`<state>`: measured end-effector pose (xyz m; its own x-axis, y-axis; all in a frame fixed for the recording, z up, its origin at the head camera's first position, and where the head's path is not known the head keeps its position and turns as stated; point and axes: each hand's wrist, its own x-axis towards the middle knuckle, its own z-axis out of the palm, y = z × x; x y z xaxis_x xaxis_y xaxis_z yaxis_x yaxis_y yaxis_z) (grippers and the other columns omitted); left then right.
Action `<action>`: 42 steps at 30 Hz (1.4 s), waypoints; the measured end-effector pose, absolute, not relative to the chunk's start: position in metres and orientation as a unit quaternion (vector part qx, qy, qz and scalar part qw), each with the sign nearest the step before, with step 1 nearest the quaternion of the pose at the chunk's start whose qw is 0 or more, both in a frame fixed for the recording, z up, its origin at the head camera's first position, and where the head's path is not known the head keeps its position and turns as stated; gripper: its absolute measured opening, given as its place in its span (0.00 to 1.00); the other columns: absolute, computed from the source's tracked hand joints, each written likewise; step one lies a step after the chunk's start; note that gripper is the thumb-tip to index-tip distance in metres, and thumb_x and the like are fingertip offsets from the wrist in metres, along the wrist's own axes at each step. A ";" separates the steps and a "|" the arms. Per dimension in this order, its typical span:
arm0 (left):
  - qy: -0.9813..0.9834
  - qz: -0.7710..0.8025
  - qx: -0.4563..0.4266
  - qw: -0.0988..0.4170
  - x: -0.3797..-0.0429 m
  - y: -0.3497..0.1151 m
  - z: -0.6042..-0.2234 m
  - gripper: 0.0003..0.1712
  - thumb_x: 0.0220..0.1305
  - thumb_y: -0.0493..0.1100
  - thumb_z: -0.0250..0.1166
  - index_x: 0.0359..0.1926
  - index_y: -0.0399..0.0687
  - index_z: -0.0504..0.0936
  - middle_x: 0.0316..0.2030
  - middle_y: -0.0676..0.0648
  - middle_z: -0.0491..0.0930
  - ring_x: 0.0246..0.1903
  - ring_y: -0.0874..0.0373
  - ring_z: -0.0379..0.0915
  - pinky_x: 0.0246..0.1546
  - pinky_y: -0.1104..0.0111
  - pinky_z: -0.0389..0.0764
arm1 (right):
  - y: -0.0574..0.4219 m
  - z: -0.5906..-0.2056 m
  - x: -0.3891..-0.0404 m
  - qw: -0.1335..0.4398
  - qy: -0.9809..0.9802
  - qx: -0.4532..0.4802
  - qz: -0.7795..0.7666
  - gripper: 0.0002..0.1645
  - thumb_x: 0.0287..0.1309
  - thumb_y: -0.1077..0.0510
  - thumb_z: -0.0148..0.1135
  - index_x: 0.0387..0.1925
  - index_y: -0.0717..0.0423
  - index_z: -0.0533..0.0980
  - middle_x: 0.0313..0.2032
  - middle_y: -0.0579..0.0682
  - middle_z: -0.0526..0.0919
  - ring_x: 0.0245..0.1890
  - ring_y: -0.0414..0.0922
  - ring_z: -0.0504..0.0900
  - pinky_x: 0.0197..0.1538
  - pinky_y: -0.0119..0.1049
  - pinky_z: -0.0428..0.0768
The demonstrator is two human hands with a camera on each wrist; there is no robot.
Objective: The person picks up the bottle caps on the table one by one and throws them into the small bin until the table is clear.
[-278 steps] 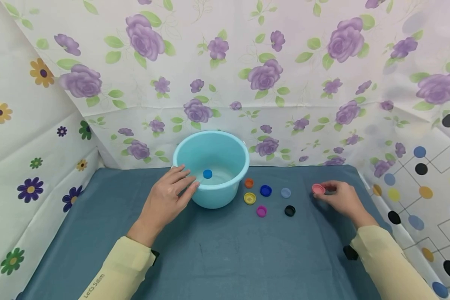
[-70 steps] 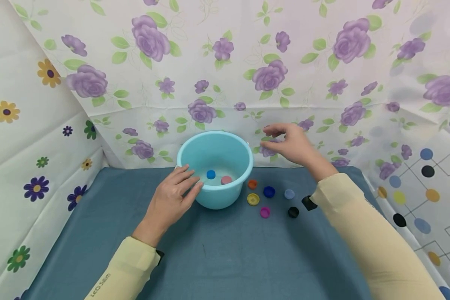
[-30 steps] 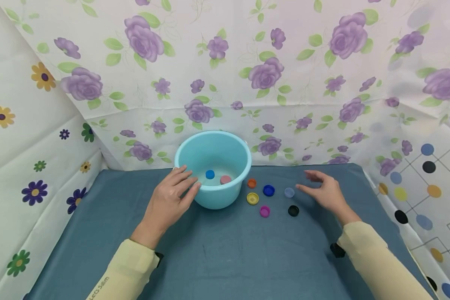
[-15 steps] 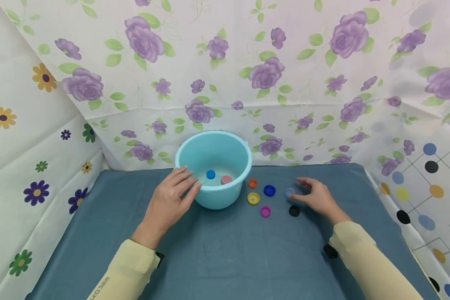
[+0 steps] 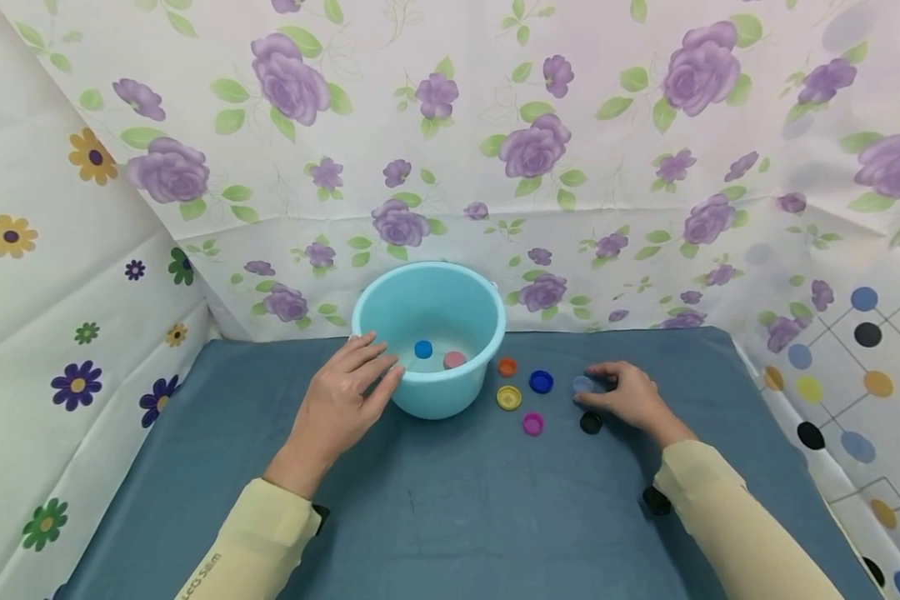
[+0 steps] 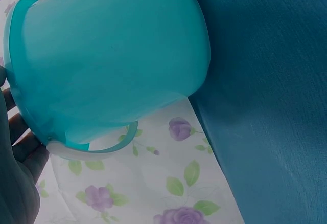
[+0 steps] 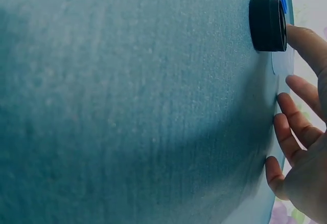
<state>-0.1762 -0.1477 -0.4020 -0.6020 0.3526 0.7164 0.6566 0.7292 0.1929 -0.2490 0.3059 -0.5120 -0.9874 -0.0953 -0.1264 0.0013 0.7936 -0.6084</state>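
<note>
In the head view, a light blue bucket (image 5: 431, 396) stands at the back of the table. My left hand (image 5: 343, 396) rests on its near left rim with fingers loosely extended; the left wrist view has those fingers (image 6: 25, 144) against the rim, beside the bucket's handle (image 6: 122, 141). My right hand (image 5: 632, 398) is low at a pale blue translucent bottle cap (image 5: 582, 384), thumb on the near side and index finger on the far side. In the right wrist view, a black cap (image 7: 266, 25) partly hides that pale cap (image 7: 282, 63) and the thumb tip.
Inside the bucket lie a blue cap (image 5: 423, 349) and a pink cap (image 5: 454, 360). Right of it on the blue cloth (image 5: 450, 517) are orange (image 5: 507, 367), yellow (image 5: 508, 398), dark blue (image 5: 542, 382) and magenta (image 5: 532, 424) caps. Flowered sheets (image 5: 450, 167) enclose the back and sides.
The pink cap, earlier in my right hand, now lies in the bucket. The right hand has come back down from beside the bucket to the pale blue cap, its fingers closing around it. The left hand stays.
</note>
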 end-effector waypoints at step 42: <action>-0.864 -0.230 -0.292 0.340 -0.178 -0.147 -0.404 0.16 0.62 0.49 0.63 0.43 0.44 0.86 0.45 0.43 0.83 0.58 0.46 0.71 0.69 0.60 0.67 | 0.306 -0.477 -0.247 0.054 0.931 -0.018 -0.361 0.30 0.45 0.32 0.66 0.45 0.45 0.77 0.42 0.50 0.82 0.42 0.46 0.79 0.36 0.36 0.83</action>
